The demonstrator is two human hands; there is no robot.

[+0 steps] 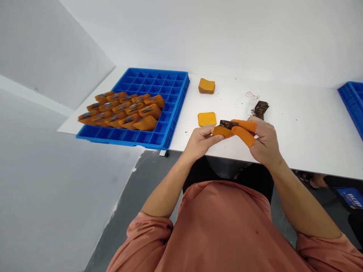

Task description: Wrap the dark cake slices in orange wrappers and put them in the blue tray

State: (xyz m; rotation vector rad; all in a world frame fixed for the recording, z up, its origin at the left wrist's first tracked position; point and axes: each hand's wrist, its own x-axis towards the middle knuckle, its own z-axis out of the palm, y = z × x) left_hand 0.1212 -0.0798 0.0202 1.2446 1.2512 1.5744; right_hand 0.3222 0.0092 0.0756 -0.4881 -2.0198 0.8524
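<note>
My left hand (202,140) and my right hand (263,139) meet above the table's front edge. Both pinch a curved orange foam pad (222,132) with a dark brown strip (227,124) on it. Two right fingers wear orange finger cots (243,130). Beyond my right hand lies a torn dark brown piece (260,109). A flat orange pad (207,119) lies beyond my left hand, and a small orange stack (206,85) sits farther back.
A blue compartment tray (147,78) holds several filled orange pads (127,113) in rows. A second blue tray (353,102) is cut off at the right. Thin pale rubber bands (252,95) and dark crumbs lie on the white table (297,124).
</note>
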